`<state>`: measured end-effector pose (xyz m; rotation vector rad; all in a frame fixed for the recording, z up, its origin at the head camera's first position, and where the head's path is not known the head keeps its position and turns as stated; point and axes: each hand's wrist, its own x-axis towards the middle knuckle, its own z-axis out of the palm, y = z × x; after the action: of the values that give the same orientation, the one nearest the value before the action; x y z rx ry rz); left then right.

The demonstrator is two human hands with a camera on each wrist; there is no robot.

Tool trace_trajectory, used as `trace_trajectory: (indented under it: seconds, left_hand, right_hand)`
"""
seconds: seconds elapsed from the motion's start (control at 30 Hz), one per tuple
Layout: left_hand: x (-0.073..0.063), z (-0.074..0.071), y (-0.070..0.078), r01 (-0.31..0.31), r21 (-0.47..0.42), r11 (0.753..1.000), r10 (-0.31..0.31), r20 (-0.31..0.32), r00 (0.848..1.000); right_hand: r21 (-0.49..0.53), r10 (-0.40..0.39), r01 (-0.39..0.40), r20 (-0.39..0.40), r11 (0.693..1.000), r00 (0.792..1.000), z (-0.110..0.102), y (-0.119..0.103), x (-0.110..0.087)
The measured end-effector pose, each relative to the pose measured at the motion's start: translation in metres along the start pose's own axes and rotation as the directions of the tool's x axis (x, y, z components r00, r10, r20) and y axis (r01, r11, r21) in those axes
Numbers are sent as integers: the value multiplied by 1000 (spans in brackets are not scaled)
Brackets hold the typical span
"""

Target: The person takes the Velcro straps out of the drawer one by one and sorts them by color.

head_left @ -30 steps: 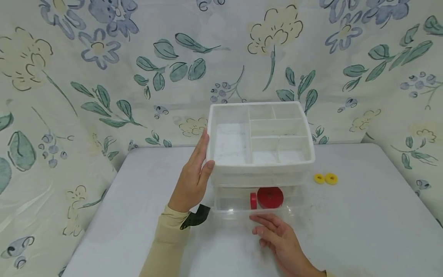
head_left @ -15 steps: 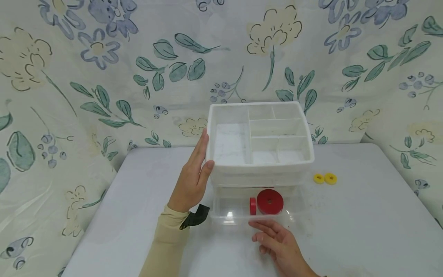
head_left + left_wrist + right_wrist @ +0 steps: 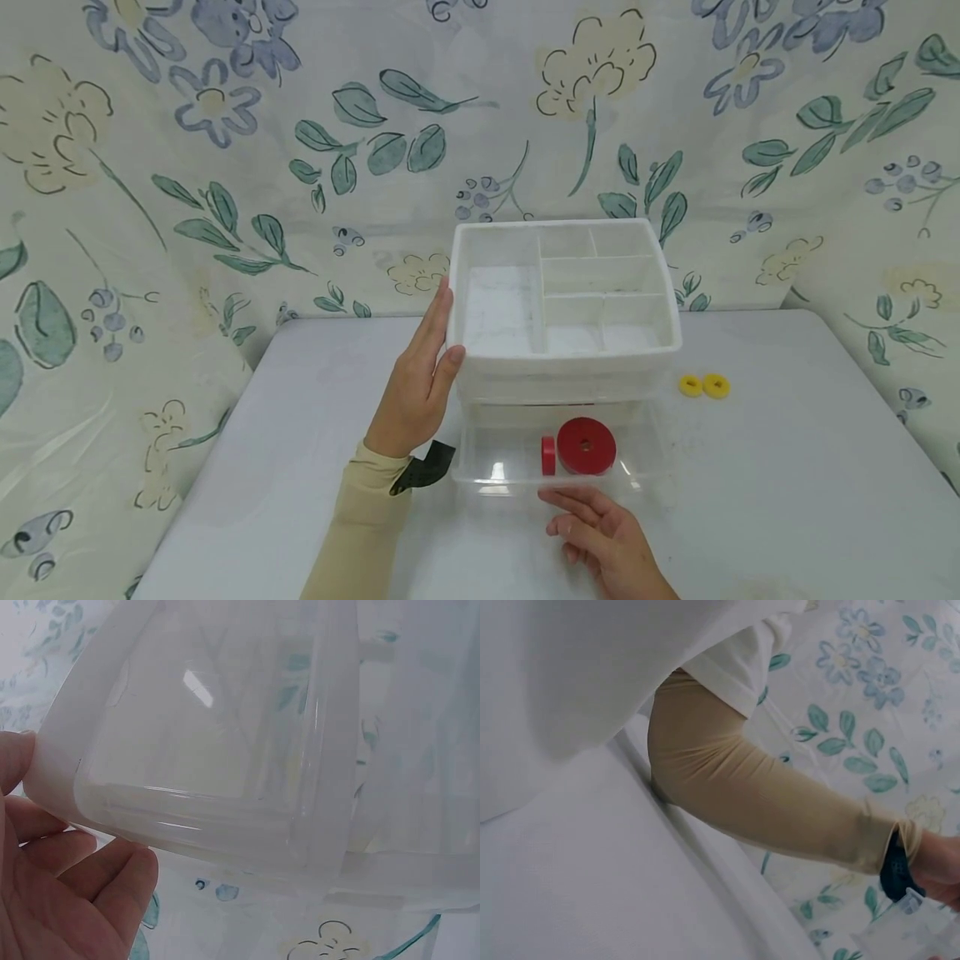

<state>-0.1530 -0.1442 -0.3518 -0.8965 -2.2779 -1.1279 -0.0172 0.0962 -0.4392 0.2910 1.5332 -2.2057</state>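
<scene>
A white organizer [image 3: 566, 358] with a divided top tray stands on the table. Its clear lower drawer [image 3: 495, 454] is pulled out toward me. Inside lie a large red disc [image 3: 586, 446] with a small centre hole and a narrower red piece [image 3: 548, 456] on edge. My left hand [image 3: 408, 392] rests along the organizer's left side, fingers straight, thumb at its front corner; the left wrist view shows the same hand [image 3: 67, 885] at the organizer's edge. My right hand [image 3: 600, 533] has its extended fingertips right at the drawer's front edge, thumb apart from them.
Two yellow rings [image 3: 703, 386] lie on the white table [image 3: 787, 467] right of the organizer. A floral cloth [image 3: 480, 108] hangs behind and at the sides. In the right wrist view my left sleeve [image 3: 765, 795] with its dark strap crosses the frame.
The lower drawer has slid further out toward me, carrying the red pieces, and my right hand has moved back along with it. My left hand and the organizer's body have stayed put.
</scene>
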Motion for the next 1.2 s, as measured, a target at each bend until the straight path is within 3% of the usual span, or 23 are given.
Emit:
trace_trajectory:
  seconds: [0.47, 0.77, 1.07, 1.2]
  left_hand:
    - [1, 0, -1, 22, 10, 1000, -22, 7, 1000]
    - [1, 0, 0, 21, 11, 1000, -21, 8, 1000]
    - [1, 0, -1, 9, 10, 1000, -9, 4, 1000]
    - [1, 1, -1, 5, 10, 1000, -5, 3, 1000]
  right_hand:
    - [-32, 3, -2, 31, 999, 1000, -3, 2, 2]
    - [-87, 28, -16, 138, 996, 990, -14, 7, 8]
    - [-198, -35, 101, 311, 975, 950, -27, 4, 13]
    - [-203, -94, 184, 387, 962, 917, -29, -1, 12]
